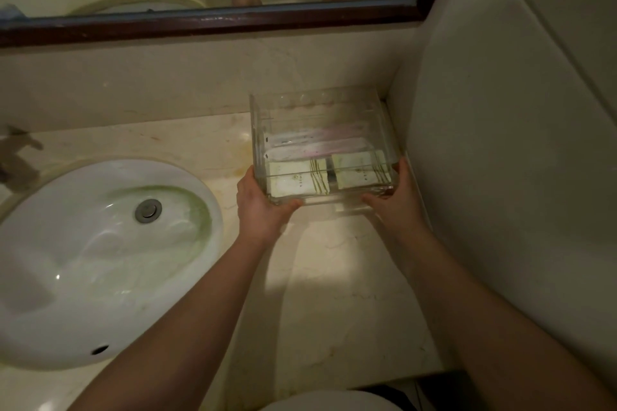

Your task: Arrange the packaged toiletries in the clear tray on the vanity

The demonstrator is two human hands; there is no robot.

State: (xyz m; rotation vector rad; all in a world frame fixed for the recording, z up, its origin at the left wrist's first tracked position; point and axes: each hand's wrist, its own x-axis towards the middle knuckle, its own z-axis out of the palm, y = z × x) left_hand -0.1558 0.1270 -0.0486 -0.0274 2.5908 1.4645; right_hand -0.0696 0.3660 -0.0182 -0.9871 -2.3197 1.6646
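Both hands grip the clear, square-walled plastic tray [322, 143] at its near corners: the left hand [262, 207] wraps the left front corner with its fingers [287, 203] curled under the rim, and the right hand [399, 198] holds the right front corner the same way, so each hand is closed on the tray. The tray sits at the back right of the cream marble tabletop [334, 270], close to the side wall and the backsplash; whether its base is resting or slightly raised cannot be told. Inside lie two flat pale-green sachets with dark stripes [297, 180] side by side along the front wall, and behind them long, thin pink-and-white wrapped packets [317, 143] laid across. The step in hand looks like squaring the tray into the corner, and it is best done by sliding it level with even pressure from both sides, since tilting would send the light, slick sachets skating out of line. The tray's walls are smooth, hard and glossy, likely slippery against polished stone, so a slow push should stop it cleanly. The white oval ceramic basin [100, 260] lies well apart to the left.
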